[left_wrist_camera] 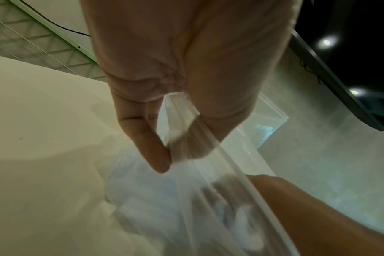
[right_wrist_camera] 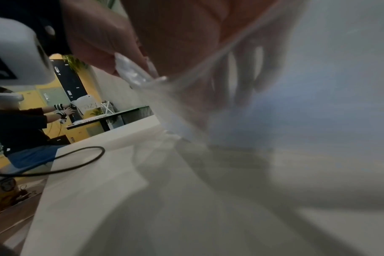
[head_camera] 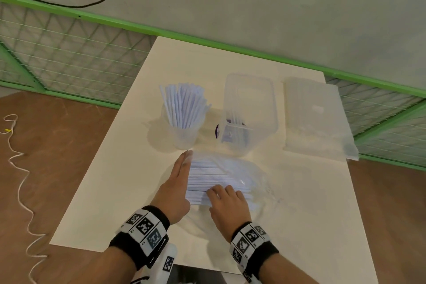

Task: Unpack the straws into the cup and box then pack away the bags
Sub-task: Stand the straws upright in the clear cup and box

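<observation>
Both hands are busy: left hand [left_wrist_camera: 164,104] pinches the bag [head_camera: 230,175] rim, right hand [head_camera: 227,205] digs inside grabbing straws [head_camera: 207,180]. A hard yank could scatter them across the tabletop [head_camera: 110,191].

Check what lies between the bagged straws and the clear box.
Only the bag's own film wraps the straws; the right hand reaches inside, the left hand pinches its rim. Bare table lies before the box.

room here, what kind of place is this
Probably an indoor data-recording workspace: a white table against a green mesh fence, and in the right wrist view another person wearing marker wristbands at a second table.
</observation>
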The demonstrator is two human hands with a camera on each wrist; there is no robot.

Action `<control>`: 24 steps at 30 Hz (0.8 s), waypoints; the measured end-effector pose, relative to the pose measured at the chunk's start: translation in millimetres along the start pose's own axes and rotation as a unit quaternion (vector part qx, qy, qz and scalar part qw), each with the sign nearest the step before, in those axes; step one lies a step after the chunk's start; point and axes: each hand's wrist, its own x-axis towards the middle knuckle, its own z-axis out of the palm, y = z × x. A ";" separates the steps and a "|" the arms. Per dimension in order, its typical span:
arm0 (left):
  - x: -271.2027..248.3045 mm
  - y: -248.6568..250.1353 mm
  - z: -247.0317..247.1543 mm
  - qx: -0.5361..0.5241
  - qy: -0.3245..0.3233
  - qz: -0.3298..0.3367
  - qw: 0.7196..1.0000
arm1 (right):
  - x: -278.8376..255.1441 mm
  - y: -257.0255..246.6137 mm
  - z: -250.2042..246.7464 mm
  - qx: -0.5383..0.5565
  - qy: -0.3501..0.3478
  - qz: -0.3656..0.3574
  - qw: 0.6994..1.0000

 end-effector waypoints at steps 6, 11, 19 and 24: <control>-0.4 2.4 1.8 -0.003 0.006 -0.009 1.000 | 4.2 -0.9 1.9 -0.007 -0.004 0.000 1.000; -1.1 0.1 2.7 0.008 0.007 -0.015 1.000 | 6.5 -2.3 3.7 -0.004 0.000 -0.001 1.000; -2.4 -0.5 2.3 0.004 0.009 -0.008 1.000 | 8.7 -8.3 3.1 -0.017 -0.024 0.007 1.000; -3.9 0.3 1.5 0.002 0.002 -0.012 1.000 | 11.8 -10.3 -2.0 -0.046 -0.062 -0.003 0.997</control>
